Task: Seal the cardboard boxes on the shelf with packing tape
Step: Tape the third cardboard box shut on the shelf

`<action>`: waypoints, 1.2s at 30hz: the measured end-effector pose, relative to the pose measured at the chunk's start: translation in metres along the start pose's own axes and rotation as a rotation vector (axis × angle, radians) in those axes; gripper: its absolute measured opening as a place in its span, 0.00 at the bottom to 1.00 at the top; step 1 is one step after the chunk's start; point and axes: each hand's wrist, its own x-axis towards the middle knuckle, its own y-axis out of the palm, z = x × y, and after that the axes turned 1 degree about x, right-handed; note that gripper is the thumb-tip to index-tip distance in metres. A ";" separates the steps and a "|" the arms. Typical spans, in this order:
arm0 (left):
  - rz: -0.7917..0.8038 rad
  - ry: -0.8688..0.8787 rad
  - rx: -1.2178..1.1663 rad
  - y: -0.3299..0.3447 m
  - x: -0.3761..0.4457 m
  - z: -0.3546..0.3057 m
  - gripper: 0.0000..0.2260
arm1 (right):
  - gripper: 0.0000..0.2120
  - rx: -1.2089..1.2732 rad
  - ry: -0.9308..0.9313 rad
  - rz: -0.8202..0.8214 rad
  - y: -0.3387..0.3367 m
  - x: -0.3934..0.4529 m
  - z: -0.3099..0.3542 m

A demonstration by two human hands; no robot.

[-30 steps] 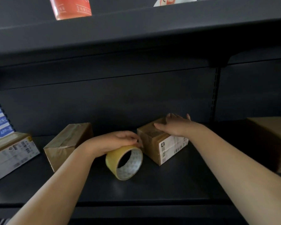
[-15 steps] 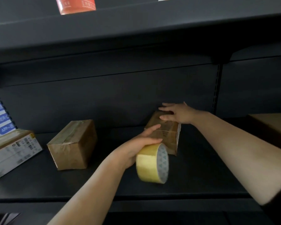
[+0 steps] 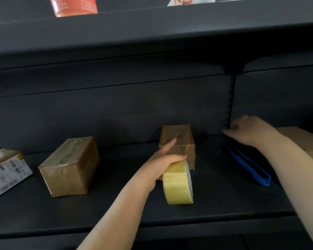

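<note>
While the left hand (image 3: 157,165) is gripping the yellow roll of packing tape (image 3: 178,184) beside the small brown cardboard box (image 3: 177,141), the open right hand (image 3: 249,130) is reaching toward a blue tool (image 3: 249,166), probably needed for cutting.

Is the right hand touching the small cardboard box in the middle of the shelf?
Apart. The head view shows the right hand off to the right of the small brown cardboard box, with bare dark shelf back showing between them.
</note>
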 end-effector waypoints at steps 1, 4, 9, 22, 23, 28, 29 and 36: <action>-0.002 0.006 -0.006 0.000 0.001 0.000 0.31 | 0.22 -0.069 0.046 0.111 0.006 -0.004 -0.007; -0.015 0.026 -0.006 0.001 0.001 0.001 0.32 | 0.21 -0.177 0.135 0.288 0.032 -0.011 -0.013; -0.008 0.032 -0.040 0.002 0.003 0.004 0.32 | 0.26 -0.055 0.247 0.329 0.050 -0.014 -0.023; -0.005 0.027 -0.167 0.002 0.007 0.009 0.31 | 0.08 0.160 -0.290 0.115 0.025 -0.047 -0.006; -0.009 0.029 -0.171 0.002 0.007 0.009 0.31 | 0.07 0.088 -0.359 0.084 0.019 -0.053 0.000; -0.014 0.037 -0.170 0.003 0.007 0.009 0.31 | 0.10 -0.259 -0.550 -0.040 -0.002 -0.062 0.024; -0.014 0.040 -0.168 0.004 0.007 0.009 0.31 | 0.11 -0.284 -0.564 -0.042 -0.003 -0.063 0.028; -0.025 0.035 -0.156 0.002 0.009 0.008 0.29 | 0.11 -0.371 -0.583 -0.047 0.001 -0.061 0.038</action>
